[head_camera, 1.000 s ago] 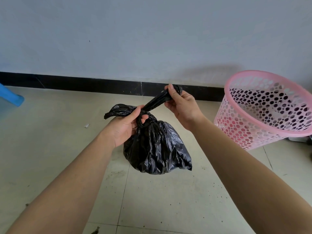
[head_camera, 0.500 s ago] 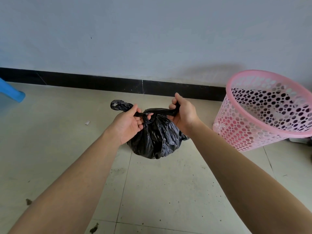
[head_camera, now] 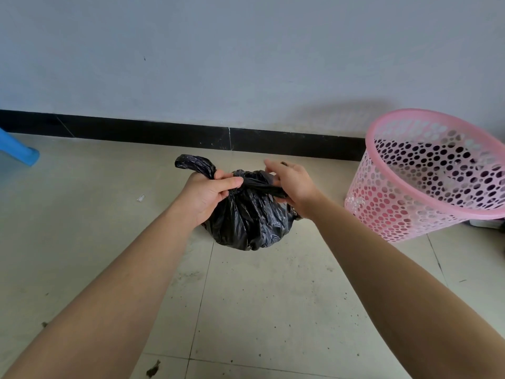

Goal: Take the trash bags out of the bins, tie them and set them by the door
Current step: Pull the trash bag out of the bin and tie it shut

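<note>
Head view. We count one crumpled black plastic trash bag (head_camera: 251, 222), one pink perforated plastic bin (head_camera: 382, 214) and two hands. Both forearms reach forward. The left hand (head_camera: 210, 195) pinches one twisted tail beside the knot, thumb over curled fingers. The right hand (head_camera: 293, 184) grips the other tail underneath, index finger straight. The bag hangs between and below the fingers, left of the bin and apart from it.
</note>
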